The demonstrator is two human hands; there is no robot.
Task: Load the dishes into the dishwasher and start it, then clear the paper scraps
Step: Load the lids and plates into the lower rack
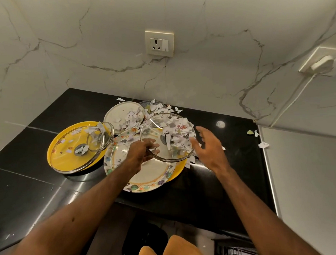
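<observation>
My left hand (pixel 140 154) grips the near rim of a glass pot lid (pixel 157 131), tilted up and strewn with paper scraps (pixel 175 130). Under it lies a flowered plate (pixel 144 177) on a yellow plate (pixel 179 170). My right hand (pixel 208 147) hovers open beside the lid's right edge, fingers spread. To the left a second glass lid (pixel 69 150) rests on a yellow plate (pixel 55 142), with a small glass lid (pixel 104 134) leaning on it. A white plate (pixel 119 112) with scraps sits behind.
The dishes stand on a black counter (pixel 213 183) in a marble-walled corner. Loose scraps (pixel 263 144) lie at the counter's right edge. A wall socket (pixel 159 43) is above, a plugged cord (pixel 321 63) at right. A dishwasher rack (pixel 238 252) shows at the bottom.
</observation>
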